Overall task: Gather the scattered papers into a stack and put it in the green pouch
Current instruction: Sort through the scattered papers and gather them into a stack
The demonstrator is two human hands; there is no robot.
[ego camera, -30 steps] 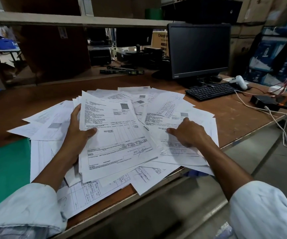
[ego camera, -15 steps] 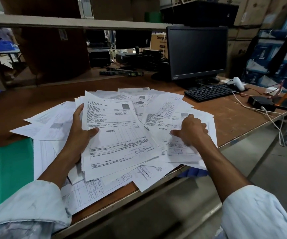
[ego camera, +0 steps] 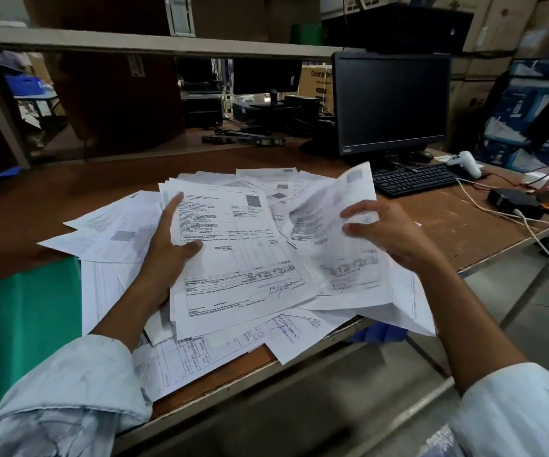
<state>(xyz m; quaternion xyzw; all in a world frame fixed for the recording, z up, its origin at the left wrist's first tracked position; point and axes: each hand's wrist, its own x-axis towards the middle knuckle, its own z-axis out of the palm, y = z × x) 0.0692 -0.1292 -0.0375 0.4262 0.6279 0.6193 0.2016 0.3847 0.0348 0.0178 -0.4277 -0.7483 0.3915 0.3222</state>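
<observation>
Many printed white papers [ego camera: 124, 232] lie scattered and overlapping on the brown table [ego camera: 464, 232]. My left hand [ego camera: 167, 252] grips the left edge of a small stack of sheets [ego camera: 240, 258], thumb on top, fingers underneath. My right hand [ego camera: 388, 235] holds a few sheets [ego camera: 342, 222] lifted and bent up off the pile on the right. The green pouch [ego camera: 22, 328] lies flat at the left, by the table's near edge, partly under the papers.
A black monitor [ego camera: 391, 103] and keyboard [ego camera: 415, 179] stand at the back right. A white handheld scanner [ego camera: 466, 163], a black box [ego camera: 514, 199] and white cables [ego camera: 537, 235] lie along the right edge. A shelf [ego camera: 134, 41] runs above the back.
My right hand went from pressing flat on the right-hand papers to lifting a few of them up off the pile. My left hand keeps its grip on the stack.
</observation>
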